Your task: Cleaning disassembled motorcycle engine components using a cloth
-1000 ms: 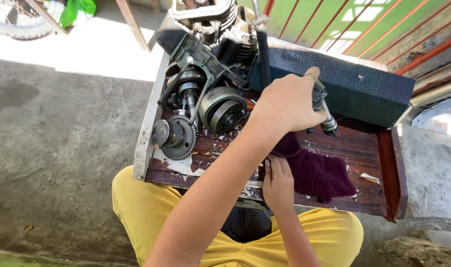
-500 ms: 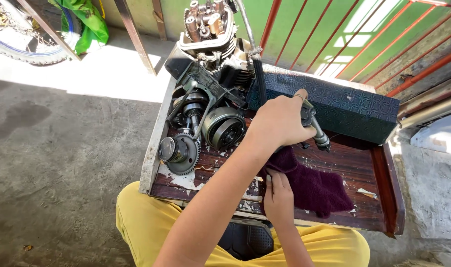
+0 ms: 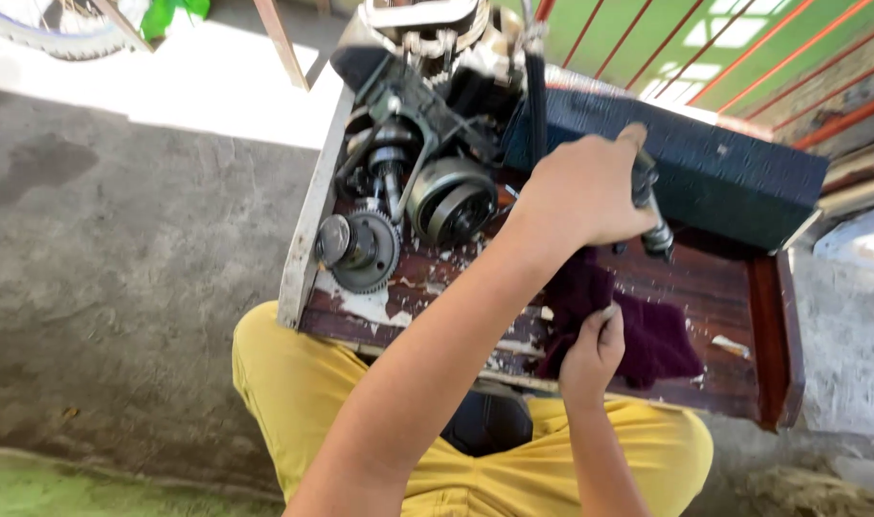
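Ratchet gripped in left hand; right hand on maroon rag.

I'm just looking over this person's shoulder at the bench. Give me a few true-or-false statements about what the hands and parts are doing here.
1. The left hand grips a dark metal tool. True.
2. The right hand rests on a dark purple cloth. True.
3. The cloth lies on the concrete floor. False: it lies on the worn wooden table.
4. A toothed gear sits at the left of the engine parts. True.
5. The person wears blue trousers. False: the yellow trousers show below the table.
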